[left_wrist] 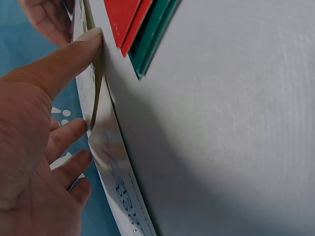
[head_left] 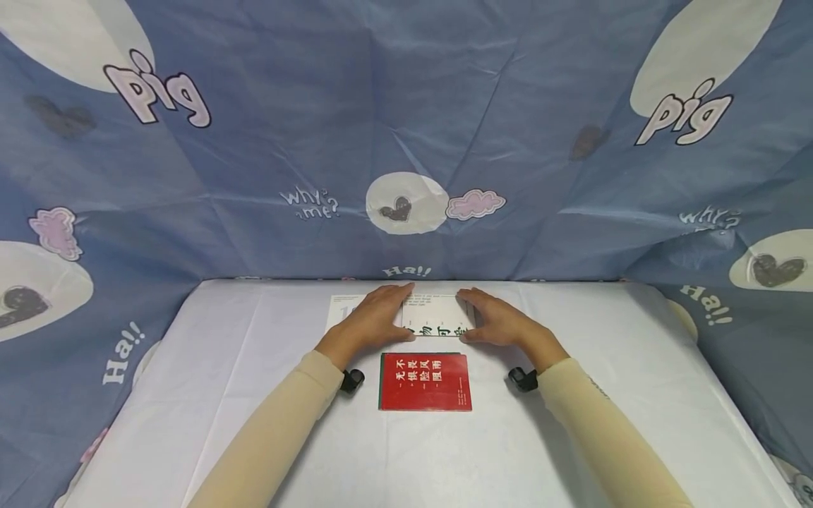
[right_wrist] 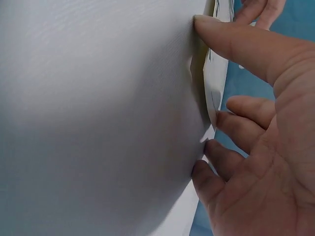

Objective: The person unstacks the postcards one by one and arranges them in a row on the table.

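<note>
A white card (head_left: 435, 312) with green Chinese characters lies between the two hands near the table's far edge. My left hand (head_left: 379, 316) holds its left side, thumb at the near edge and fingers toward the far edge. At the right side my right hand (head_left: 502, 319) grips it in the same spread way. In the right wrist view the card (right_wrist: 210, 83) looks slightly bent, with a gap under it. Partly behind the left hand is another white printed card (head_left: 339, 309). Nearer the body lies a red card (head_left: 425, 381) with white characters, green ones (left_wrist: 155, 37) under it.
A white cloth covers the table (head_left: 444, 451). Behind and at both sides hangs a blue printed curtain (head_left: 406, 127), close to the table's far edge. Each wrist carries a black strap device, such as the left wrist camera (head_left: 352, 381).
</note>
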Available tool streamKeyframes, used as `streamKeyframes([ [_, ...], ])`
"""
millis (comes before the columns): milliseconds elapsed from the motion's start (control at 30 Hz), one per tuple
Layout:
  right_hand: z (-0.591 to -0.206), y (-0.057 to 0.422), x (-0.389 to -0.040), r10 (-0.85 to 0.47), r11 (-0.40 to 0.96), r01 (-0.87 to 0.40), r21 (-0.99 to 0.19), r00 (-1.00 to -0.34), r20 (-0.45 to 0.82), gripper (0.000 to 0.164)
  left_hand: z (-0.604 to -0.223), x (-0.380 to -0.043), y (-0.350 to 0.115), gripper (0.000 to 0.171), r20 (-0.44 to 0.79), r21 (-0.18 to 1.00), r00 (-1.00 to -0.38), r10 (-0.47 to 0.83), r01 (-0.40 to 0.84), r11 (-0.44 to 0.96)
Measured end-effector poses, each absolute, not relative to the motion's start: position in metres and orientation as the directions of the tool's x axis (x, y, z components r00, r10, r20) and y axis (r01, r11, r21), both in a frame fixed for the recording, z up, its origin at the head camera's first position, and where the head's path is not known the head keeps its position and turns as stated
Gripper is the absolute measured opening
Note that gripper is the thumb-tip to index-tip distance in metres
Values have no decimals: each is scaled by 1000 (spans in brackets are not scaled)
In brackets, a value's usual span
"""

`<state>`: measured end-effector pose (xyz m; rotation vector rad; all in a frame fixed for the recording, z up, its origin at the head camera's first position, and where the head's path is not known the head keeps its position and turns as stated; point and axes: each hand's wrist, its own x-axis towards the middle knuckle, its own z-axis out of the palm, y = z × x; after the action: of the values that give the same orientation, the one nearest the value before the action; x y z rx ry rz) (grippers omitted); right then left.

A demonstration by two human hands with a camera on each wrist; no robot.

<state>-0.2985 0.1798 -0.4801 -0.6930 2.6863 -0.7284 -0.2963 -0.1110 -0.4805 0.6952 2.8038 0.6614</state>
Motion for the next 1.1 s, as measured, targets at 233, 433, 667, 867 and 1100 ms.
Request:
streamKeyframes([
  [233, -479, 177, -299, -500, 771, -360, -525, -853, -150, 90, -478, -298, -111, 106, -74, 452, -878, 473, 393, 800],
  [433, -478, 178, -301, -505, 774, -357, -523, -847, -167, 90, -477, -298, -112, 106, -96, 425, -882, 462, 384, 820],
  [667, -478, 179, -303, -533, 760, -380, -527, -829, -171, 87, -477, -297, -112, 106, -105, 437, -882, 459, 374, 818],
  [867, -479, 181, -303, -523, 755, -372, -540, -838, -155, 87, -477, -298, -113, 103, -86, 436, -875, 476, 397, 808],
  [1100, -483, 180, -297, -512, 741, -376, -556, -852, -107, 88, -482, -293, -111, 104, -28, 395, -878, 478, 430, 812],
])
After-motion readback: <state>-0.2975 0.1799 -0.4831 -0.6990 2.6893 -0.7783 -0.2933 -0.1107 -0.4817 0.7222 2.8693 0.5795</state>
